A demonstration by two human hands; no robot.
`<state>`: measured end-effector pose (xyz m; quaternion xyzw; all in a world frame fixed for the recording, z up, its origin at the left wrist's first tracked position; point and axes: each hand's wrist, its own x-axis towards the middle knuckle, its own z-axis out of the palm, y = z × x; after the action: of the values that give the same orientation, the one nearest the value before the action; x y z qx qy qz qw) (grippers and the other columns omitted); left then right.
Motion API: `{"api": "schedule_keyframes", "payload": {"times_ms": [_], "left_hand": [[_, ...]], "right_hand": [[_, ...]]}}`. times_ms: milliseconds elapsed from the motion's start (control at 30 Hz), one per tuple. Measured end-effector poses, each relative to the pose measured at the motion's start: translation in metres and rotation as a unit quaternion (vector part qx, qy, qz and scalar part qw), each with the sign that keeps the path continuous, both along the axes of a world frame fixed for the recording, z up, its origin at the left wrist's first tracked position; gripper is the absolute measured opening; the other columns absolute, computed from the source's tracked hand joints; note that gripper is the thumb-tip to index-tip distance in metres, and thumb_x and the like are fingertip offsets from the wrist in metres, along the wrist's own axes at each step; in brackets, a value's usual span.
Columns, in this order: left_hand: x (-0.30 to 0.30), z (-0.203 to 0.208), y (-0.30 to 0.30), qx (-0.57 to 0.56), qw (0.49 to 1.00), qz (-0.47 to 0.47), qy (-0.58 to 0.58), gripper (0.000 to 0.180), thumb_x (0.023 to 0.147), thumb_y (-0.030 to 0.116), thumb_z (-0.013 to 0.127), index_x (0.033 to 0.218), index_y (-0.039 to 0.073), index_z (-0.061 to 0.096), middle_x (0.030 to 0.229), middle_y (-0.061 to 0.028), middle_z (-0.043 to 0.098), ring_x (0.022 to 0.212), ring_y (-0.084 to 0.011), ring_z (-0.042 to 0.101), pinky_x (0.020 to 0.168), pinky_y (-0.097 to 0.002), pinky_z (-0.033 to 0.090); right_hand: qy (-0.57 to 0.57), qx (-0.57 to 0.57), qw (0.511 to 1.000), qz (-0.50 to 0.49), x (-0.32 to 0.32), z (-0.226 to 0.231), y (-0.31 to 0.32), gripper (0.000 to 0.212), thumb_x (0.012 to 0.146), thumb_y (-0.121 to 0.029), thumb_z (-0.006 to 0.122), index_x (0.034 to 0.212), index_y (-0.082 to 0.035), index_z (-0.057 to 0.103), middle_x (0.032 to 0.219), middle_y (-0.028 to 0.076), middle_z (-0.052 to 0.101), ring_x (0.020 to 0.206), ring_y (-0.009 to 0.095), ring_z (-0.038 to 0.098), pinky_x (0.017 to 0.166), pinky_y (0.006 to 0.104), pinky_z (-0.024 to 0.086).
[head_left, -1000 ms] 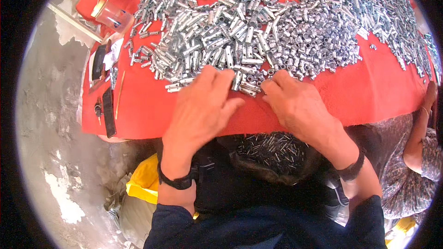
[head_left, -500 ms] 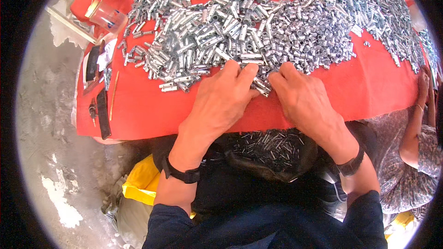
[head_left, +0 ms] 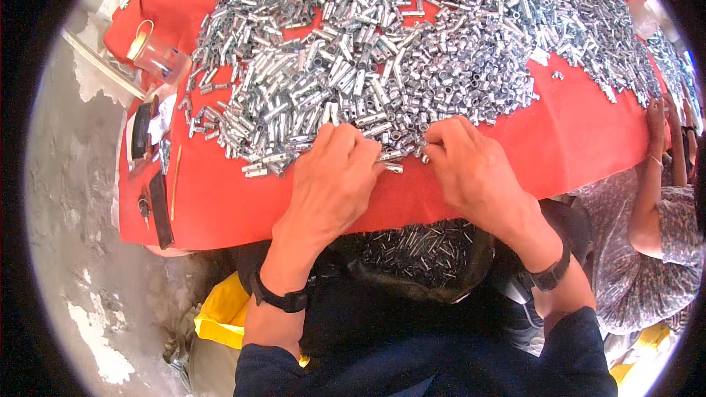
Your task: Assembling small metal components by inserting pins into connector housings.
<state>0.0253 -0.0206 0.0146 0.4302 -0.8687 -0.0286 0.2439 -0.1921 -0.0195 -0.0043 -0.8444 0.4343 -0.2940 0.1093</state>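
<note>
A big pile of shiny silver metal pieces lies on the red cloth (head_left: pixel 581 147). Long slotted tubes (head_left: pixel 276 106) make up its left part, and short sleeves (head_left: pixel 471 66) its right. At the pile's near edge my left hand (head_left: pixel 331 176) is closed, knuckles up, fingertips among the long tubes. What it grips is hidden under the fingers; a loose tube (head_left: pixel 393 167) lies just beside its thumb. My right hand (head_left: pixel 478 165) is closed too, with thumb and forefinger pinching a small metal sleeve (head_left: pixel 424 156). A narrow gap separates the hands.
Below the cloth's edge, a black bag (head_left: pixel 419 250) holds thin dark pins. At left lie a black strip (head_left: pixel 160 209), a thin stick (head_left: pixel 176 184) and a clear plastic jar (head_left: pixel 163 62). Another person's arm (head_left: pixel 651 191) reaches the table at right. A yellow bag (head_left: pixel 224 312) sits below.
The view has shifted, so the table appears farther left and slightly lower. My hands have spread a little apart, and a sleeve now shows in my right fingertips.
</note>
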Motion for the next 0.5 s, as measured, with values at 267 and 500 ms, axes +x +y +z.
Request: {"api": "schedule_keyframes", "payload": {"times_ms": [267, 500], "left_hand": [[-0.007, 0.005, 0.017, 0.258, 0.930, 0.004, 0.264, 0.019, 0.083, 0.004, 0.069, 0.098, 0.003, 0.057, 0.077, -0.0100, 0.063, 0.064, -0.0195, 0.062, 0.058, -0.0330, 0.049], [-0.001, 0.015, 0.016, 0.312, 0.912, -0.036, 0.264, 0.029, 0.086, 0.000, 0.064, 0.114, 0.003, 0.063, 0.087, -0.0019, 0.064, 0.068, -0.0052, 0.057, 0.060, -0.0221, 0.046]], "right_hand": [[-0.219, 0.189, 0.957, 0.025, 0.017, 0.023, 0.017, 0.008, 0.089, -0.004, 0.062, 0.091, 0.000, 0.055, 0.079, 0.019, 0.059, 0.073, 0.036, 0.061, 0.065, 0.0429, 0.048], [-0.247, 0.295, 0.922, 0.047, 0.016, 0.032, 0.020, 0.007, 0.088, -0.003, 0.063, 0.093, 0.002, 0.060, 0.076, 0.016, 0.062, 0.067, 0.019, 0.062, 0.060, 0.0342, 0.047]]}}
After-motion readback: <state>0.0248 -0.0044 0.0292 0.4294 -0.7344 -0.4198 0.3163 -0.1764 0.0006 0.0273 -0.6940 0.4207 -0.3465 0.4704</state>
